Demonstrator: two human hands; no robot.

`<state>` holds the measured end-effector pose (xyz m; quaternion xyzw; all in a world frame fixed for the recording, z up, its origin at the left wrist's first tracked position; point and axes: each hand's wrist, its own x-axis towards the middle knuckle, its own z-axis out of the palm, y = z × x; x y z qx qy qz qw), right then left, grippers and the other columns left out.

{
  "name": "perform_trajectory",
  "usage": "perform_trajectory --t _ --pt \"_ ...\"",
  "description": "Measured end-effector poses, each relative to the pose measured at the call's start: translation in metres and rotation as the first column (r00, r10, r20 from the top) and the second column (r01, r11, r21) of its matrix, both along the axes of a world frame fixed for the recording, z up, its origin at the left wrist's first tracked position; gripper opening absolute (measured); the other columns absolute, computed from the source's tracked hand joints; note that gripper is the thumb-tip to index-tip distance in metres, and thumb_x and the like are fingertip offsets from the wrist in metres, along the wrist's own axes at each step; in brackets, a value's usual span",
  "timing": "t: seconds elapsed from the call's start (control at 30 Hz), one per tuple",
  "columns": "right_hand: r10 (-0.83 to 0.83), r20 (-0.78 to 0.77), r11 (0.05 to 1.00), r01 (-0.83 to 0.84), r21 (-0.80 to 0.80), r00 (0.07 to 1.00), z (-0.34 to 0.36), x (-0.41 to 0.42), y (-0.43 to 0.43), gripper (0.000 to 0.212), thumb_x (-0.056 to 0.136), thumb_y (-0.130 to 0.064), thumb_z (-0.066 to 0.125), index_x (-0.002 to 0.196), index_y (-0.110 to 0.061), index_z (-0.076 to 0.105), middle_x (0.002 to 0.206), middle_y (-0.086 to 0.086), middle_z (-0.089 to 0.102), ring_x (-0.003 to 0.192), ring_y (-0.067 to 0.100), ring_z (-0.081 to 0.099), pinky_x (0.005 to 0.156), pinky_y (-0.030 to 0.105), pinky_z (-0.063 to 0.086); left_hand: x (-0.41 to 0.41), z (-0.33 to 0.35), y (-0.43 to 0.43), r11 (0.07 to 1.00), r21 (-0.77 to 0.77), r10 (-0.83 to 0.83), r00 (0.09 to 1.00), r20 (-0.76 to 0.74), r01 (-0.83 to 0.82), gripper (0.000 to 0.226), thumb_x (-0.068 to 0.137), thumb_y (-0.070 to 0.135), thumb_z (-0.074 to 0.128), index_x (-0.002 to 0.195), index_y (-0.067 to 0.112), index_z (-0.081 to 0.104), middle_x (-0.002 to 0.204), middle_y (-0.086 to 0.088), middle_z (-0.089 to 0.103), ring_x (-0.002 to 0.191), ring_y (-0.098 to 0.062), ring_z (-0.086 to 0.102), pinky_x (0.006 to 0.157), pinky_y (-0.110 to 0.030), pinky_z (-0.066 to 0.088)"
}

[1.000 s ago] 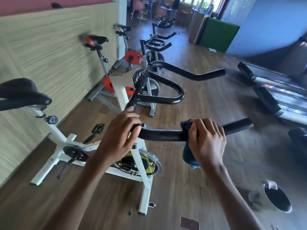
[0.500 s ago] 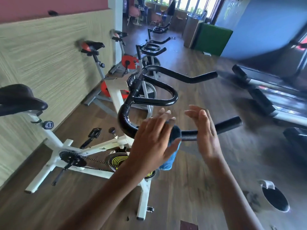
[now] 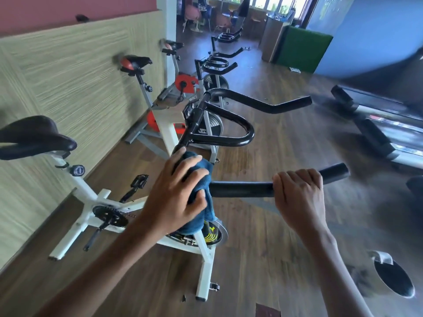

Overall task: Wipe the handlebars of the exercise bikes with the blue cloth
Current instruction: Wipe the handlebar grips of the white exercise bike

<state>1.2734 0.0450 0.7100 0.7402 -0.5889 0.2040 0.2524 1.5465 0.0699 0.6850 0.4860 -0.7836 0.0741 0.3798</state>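
A row of exercise bikes (image 3: 176, 97) stands along the wall of a gym, and a person leans over the nearest bike (image 3: 91, 200), a white-framed one. Its black handlebars (image 3: 240, 189) present one long grip bar lying crosswise to the person, its long axis running straight from one hand to the other. The blue cloth (image 3: 207, 213) is wrapped over that bar at its inner bend, with a loose tail hanging below the fingers. The left hand (image 3: 180, 195) grips the cloth, its fingers (image 3: 196, 175) curled over the top and the thumb pressed in from the near side, clamping fabric to bar. The right hand (image 3: 297, 193) holds bare bar near the outer tip, fingers (image 3: 295, 177) wrapped over it, the knuckles up. Between the two sets of fingers lies an uncovered span of bar; beyond the left fingers the stem climbs away to the inner loop (image 3: 238, 136). The left hand is the nearer to both, so the next stroke would likely run rightward along the bar or up the stem. Both forearms reach forward, wrists roughly level with the bar.
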Motion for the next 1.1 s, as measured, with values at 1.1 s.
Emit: perform_trajectory --t 1.1 --pt "-0.129 0.079 0.985 0.137 -0.103 0.988 -0.01 0.013 -0.006 0.035 0.094 -0.017 0.035 0.064 -0.014 0.051 0.061 0.006 0.059 0.067 0.032 0.052 0.085 0.042 0.036 -0.035 0.008 -0.008 0.959 0.155 0.273 0.927 -0.258 -0.239 0.03 0.09 0.039 0.054 0.104 0.02 0.073 0.126 -0.007 0.057 0.118 -0.035 0.049 0.097 -0.047 0.046"
